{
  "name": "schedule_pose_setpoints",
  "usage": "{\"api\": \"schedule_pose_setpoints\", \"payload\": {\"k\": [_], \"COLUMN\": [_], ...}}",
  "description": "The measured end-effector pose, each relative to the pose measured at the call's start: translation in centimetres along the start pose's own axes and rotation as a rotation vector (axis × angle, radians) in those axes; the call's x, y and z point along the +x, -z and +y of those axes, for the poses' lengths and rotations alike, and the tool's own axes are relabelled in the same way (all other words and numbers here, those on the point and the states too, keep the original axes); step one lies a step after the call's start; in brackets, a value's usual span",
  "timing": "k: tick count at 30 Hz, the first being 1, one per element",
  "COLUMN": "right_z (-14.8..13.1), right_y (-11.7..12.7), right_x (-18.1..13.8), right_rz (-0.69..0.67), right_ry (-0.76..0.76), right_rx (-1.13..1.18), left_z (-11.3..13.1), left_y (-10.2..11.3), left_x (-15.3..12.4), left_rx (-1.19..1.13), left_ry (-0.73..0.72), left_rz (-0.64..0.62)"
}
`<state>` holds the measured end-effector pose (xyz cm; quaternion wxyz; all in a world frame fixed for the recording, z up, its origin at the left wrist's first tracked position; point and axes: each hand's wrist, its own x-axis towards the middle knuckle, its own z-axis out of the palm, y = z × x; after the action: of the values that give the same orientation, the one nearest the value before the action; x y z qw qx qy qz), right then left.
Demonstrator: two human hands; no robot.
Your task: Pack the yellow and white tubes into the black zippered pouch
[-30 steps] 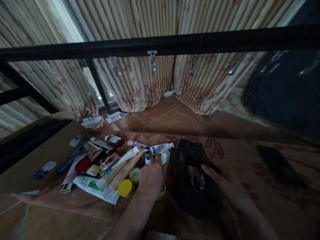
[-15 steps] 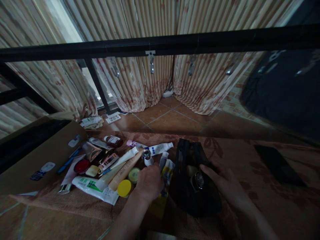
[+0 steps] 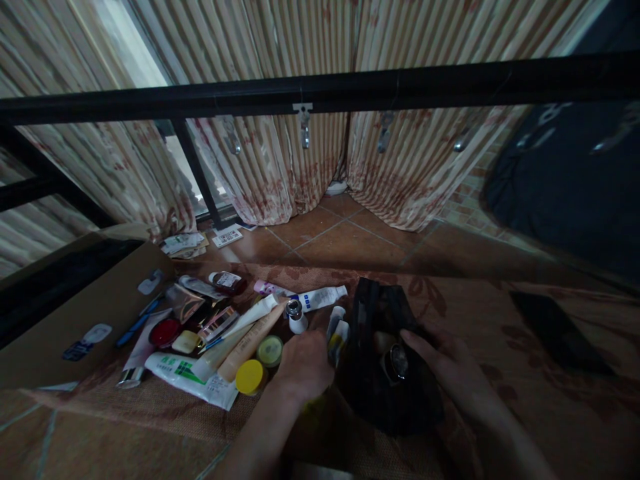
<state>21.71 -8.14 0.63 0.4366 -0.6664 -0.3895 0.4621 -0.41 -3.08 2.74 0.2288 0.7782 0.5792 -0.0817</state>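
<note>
My right hand [image 3: 443, 353] rests against the black bag [image 3: 393, 408], probably steadying its open mouth; my left hand [image 3: 306, 363], apart from it, is beside the small tubes [image 3: 339, 330]. With fingers hidden, I cannot tell either grip. The bag sits between both hands, likely for easy reach.

Curtains [image 3: 280, 153]: Striped, red-blotched drapes hang in folds before me from 10 to 1 o'clock.
Light: A pale, bright gap [image 3: 134, 43] breaks the drapes at my 11 o'clock; the room is dim.
Rail [image 3: 360, 92]: Black, spanning my view from 10 to 2 o'clock, metal clips [image 3: 305, 127] hanging along it.
Floor [image 3: 345, 237]: Reddish-brown tiles, pale-jointed, at my 12 o'clock.
Wall [image 3: 467, 208]: Brick-patterned, low at my 1 o'clock, near a dark-blue shape [image 3: 570, 193] at 2.
</note>
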Motion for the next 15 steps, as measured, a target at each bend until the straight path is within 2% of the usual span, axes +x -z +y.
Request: {"api": "schedule_pose_setpoints", "payload": {"k": [5,10,15], "right_z": [-0.35,-0.19,0.12], "right_y": [-0.05,0.04,0.06], "right_x": [-0.14,-0.12,0.00], "right_rz": [-0.008,0.008,0.005], "right_ry": [0.029,0.028,0.035], "right_rx": [0.002,-0.028,-0.008], "left_z": [-0.23,-0.17,-0.13], "left_y": [0.14,0.12,-0.22], "left_x": [0.05,0.18,0.26], "left_rx": [-0.024,0.015,0.025], "left_ry": [0.034,0.084,0.168], "left_rz": [0.046,0.034,0.126]}}
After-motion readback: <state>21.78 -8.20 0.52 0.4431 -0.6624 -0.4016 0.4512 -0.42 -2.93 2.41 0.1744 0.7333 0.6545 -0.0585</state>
